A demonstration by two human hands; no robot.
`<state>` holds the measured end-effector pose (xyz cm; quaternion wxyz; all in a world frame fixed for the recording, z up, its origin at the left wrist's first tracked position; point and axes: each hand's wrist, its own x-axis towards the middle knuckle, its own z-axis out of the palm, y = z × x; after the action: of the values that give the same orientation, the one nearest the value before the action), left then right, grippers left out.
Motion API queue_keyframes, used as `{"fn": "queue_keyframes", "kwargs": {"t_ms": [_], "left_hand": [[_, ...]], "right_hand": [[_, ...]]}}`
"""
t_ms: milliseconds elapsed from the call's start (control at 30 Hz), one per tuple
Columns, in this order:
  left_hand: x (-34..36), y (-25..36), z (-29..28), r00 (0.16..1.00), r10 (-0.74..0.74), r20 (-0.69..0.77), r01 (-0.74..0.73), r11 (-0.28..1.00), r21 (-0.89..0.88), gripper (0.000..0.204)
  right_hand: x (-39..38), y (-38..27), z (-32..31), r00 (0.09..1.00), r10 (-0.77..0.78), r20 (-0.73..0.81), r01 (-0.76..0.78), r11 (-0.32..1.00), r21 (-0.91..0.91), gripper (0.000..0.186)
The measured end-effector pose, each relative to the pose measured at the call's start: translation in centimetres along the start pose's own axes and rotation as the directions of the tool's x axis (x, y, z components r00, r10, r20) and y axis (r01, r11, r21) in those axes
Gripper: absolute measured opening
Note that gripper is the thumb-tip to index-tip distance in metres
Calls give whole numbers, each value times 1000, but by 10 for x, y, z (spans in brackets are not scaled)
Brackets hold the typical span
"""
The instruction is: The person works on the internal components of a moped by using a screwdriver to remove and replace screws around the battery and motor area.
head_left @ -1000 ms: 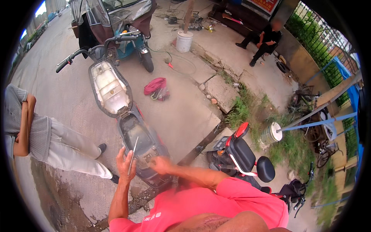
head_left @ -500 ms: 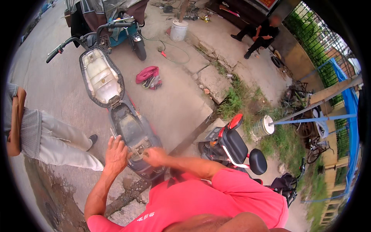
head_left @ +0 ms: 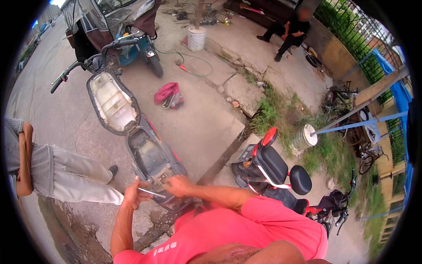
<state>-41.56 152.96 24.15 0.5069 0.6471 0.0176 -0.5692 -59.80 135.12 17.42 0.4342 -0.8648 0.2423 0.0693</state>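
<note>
A scooter stands before me with its seat flipped up, showing the pale underside of the seat [head_left: 115, 103] and the open seat compartment [head_left: 151, 154]. My left hand [head_left: 132, 193] is closed on a slim silver metal rod-like tool [head_left: 151, 192], which points right across the scooter's tail; its exact kind is too small to tell. Over the rear part behind the compartment, my right hand [head_left: 178, 186] has its fingers curled together against the scooter. Whatever those fingers pinch, if anything, is hidden.
A person in light trousers [head_left: 83, 171] stands close on the left with folded arms. Another scooter [head_left: 274, 163] is parked at right. Ahead lie a maroon bundle [head_left: 168, 94], a hose [head_left: 206, 72], a white bucket [head_left: 196, 39] and a covered three-wheeler [head_left: 110, 22]. Someone in black [head_left: 294, 31] sits farther back.
My left hand has drawn back toward me, and the metal tool has swung from pointing away to pointing right. The right hand stays on the scooter's rear, shifted slightly. The view has tilted a little.
</note>
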Motion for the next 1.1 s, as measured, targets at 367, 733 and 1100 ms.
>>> {"fn": "queue_keyframes", "kwargs": {"t_ms": [367, 733, 1100], "left_hand": [[-4, -76, 65, 878, 345, -332, -477, 690, -544, 73], [-51, -37, 36, 927, 303, -223, -376, 770, -516, 84], [10, -69, -13, 923, 315, -222, -366, 897, -247, 70]], "right_hand": [[12, 18, 12, 1000, -18, -22, 18, 1000, 21, 34], [5, -5, -1, 999, -20, 45, 22, 998, -54, 32], [8, -12, -10, 999, -12, 46, 12, 1000, 4, 28]]}}
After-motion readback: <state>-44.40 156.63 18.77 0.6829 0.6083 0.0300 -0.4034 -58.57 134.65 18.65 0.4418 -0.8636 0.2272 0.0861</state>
